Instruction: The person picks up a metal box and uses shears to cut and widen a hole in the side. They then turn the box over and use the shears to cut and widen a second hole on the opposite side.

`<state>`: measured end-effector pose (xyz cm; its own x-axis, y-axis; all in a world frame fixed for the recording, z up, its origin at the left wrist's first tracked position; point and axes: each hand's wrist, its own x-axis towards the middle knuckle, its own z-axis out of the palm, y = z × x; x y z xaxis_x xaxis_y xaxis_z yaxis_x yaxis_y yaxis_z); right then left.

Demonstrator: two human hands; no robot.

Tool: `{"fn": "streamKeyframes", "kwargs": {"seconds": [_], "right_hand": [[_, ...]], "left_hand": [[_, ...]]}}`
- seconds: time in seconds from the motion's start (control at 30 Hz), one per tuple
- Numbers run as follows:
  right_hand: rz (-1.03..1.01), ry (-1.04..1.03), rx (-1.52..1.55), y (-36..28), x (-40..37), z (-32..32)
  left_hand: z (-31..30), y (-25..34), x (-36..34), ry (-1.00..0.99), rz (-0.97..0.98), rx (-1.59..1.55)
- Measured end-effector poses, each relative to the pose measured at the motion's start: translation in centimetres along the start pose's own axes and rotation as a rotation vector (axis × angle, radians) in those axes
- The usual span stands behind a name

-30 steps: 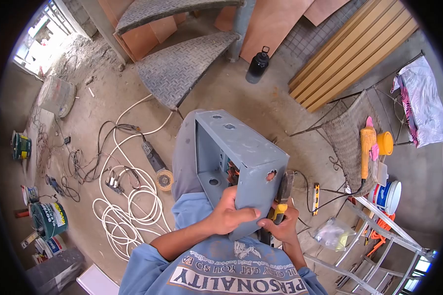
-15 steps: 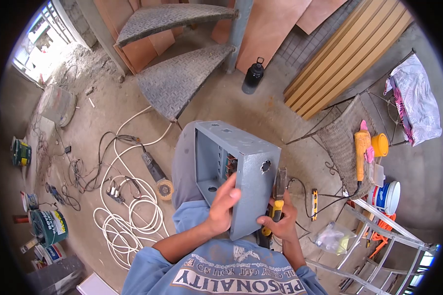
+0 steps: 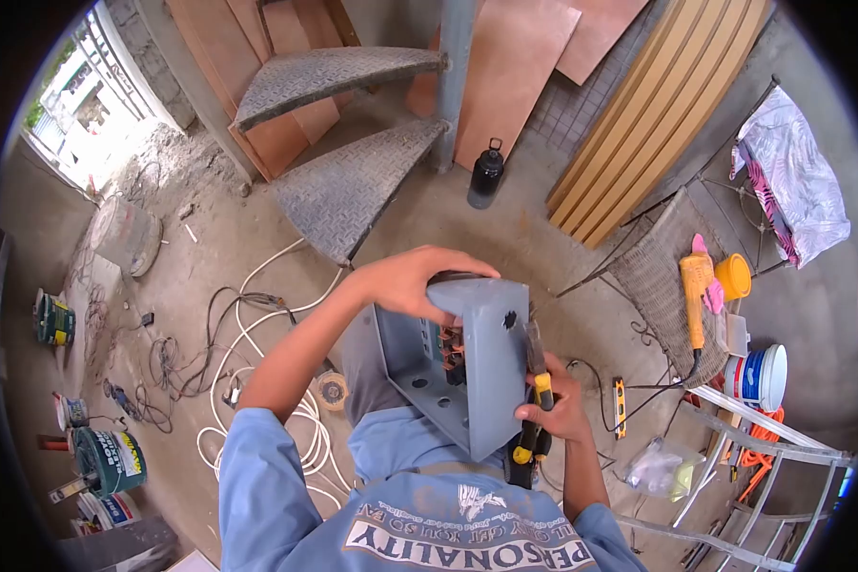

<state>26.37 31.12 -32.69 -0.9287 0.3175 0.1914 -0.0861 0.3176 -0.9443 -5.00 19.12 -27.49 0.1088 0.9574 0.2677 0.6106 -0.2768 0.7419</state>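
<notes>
A grey metal electrical box [image 3: 496,381] with round knockout holes rests on my lap, tilted, its open side facing left. Brown and black electrical parts [image 3: 453,353] show inside it. My left hand [image 3: 419,281] reaches over the box's far edge, thumb inside the opening and fingers along the outside. At the right side of the box my right hand [image 3: 561,400] is closed around pliers [image 3: 541,386] with yellow and black handles, their jaws pointing away from me. The pliers' lower handles hang beside the box's near corner.
Coiled white cable [image 3: 305,439] and an angle grinder's disc [image 3: 332,391] lie left on the floor. Ahead are spiral stair treads [image 3: 348,191] and a black bottle [image 3: 486,174]. On the right stand a woven chair [image 3: 653,276] holding a yellow power tool [image 3: 694,286], and a metal ladder [image 3: 763,496].
My left hand has moved from the box's near opening to its far edge and taken hold there. The box has turned and tipped. The pliers stay in my right hand.
</notes>
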Motion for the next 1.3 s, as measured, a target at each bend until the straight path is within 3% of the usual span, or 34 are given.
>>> {"fn": "streamKeyframes", "kwargs": {"seconds": [0.03, 0.1, 0.17, 0.23, 0.3, 0.33, 0.4, 0.53, 0.7, 0.77, 0.87, 0.97, 1.17, 1.3], "right_hand": [[0.018, 0.065, -0.065, 0.6, -0.1, -0.2], [0.041, 0.14, -0.138, 1.6, -0.5, -0.9], [0.231, 0.377, -0.049, 2.4, -1.2, -2.2], [0.255, 0.43, -0.045, 3.7, -2.9, -4.1], [0.29, 0.581, 0.145, 4.5, -5.0, -5.8], [0.31, 0.596, 0.178, 4.9, -6.0, -6.5], [0.34, 0.584, 0.233, 3.8, -7.3, -6.6], [0.375, 0.554, 0.415, 3.3, -9.0, -6.3], [0.433, 0.526, 0.508, 2.2, -9.1, -5.0], [0.435, 0.467, 0.546, 2.1, -8.9, -4.7], [0.438, 0.398, 0.604, 1.3, -8.4, -4.5], [0.43, 0.317, 0.639, 0.8, -7.9, -4.4], [0.363, 0.348, 0.656, -1.6, -6.9, -4.3], [0.256, 0.218, 0.654, -6.0, -5.2, -3.9]], "left_hand": [[-0.1, 0.5, 1.0, -0.112, -0.143, -0.218], [-0.3, 1.6, 2.4, -0.055, -0.174, -0.16], [-0.8, 3.8, 4.3, -0.137, -0.527, 0.304], [-1.2, 3.4, 6.1, -0.129, -0.529, 0.369], [-1.8, 2.0, 7.8, -0.293, -0.652, 0.423], [-2.2, 1.9, 8.2, -0.279, -0.672, 0.388], [-3.0, 2.3, 8.8, -0.465, -0.76, 0.229], [-3.2, 1.2, 9.0, -0.621, -0.854, 0.115], [-2.9, -0.6, 8.4, -0.492, -0.811, 0.128], [-3.2, -0.5, 8.4, -0.487, -0.958, 0.163], [-3.0, 0.0, 7.7, -0.413, -1.022, 0.155], [-3.0, 0.5, 6.5, -0.38, -0.934, 0.212], [1.4, 4.7, 0.6, 0.297, -0.472, 0.351], [4.6, 4.7, -2.3, 0.506, -0.202, 0.347]]}}
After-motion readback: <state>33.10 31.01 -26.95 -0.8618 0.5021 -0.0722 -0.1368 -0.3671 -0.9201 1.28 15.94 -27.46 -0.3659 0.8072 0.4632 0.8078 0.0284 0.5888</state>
